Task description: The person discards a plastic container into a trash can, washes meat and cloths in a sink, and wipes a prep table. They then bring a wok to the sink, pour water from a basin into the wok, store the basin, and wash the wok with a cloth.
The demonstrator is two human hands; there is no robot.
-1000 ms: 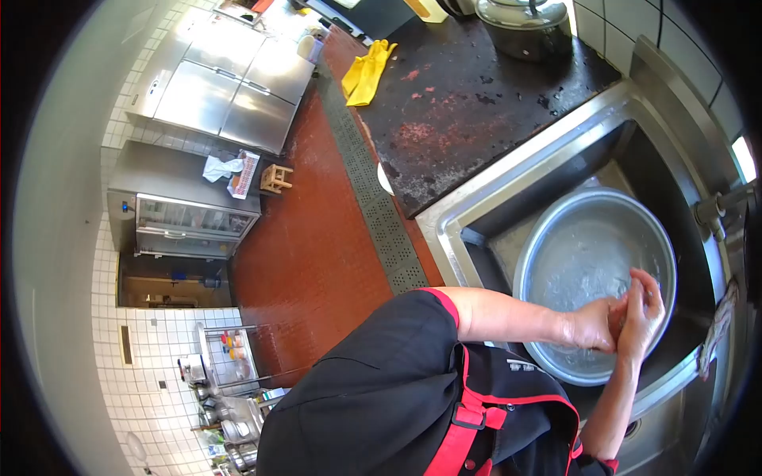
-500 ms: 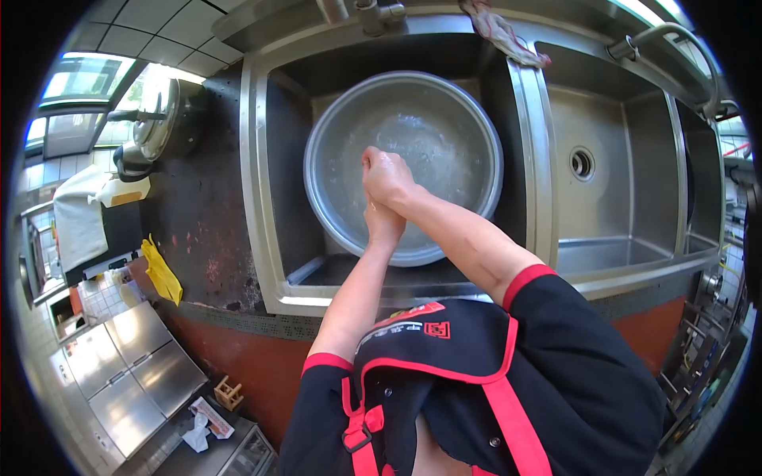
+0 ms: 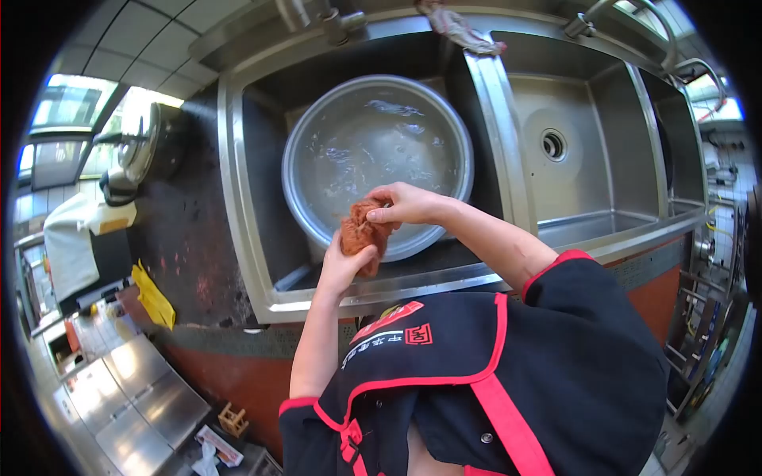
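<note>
A crumpled reddish-brown cloth [image 3: 367, 230] is bunched between my two hands over the near rim of a large round metal basin [image 3: 295, 186]. My left hand [image 3: 343, 263] grips its lower left side, the thumb lying across it. From the upper right, my right hand [image 3: 403, 204] pinches the cloth with thumb and fingers. Cloudy water [image 3: 373, 151] with ripples and bright reflections fills the basin. Part of the fingers is hidden behind the cloth.
The basin stands in a steel sink [image 3: 262, 135]. To the right is a second sink with a drain [image 3: 553, 144]. A wet rag [image 3: 460, 30] hangs over the back divider. On the dark counter at left are a lidded pot [image 3: 159, 143] and a yellow cloth [image 3: 152, 297].
My hands were clasped together over the basin's middle with no cloth showing. They have come nearer my body and now hold the reddish-brown cloth. The view has shifted slightly.
</note>
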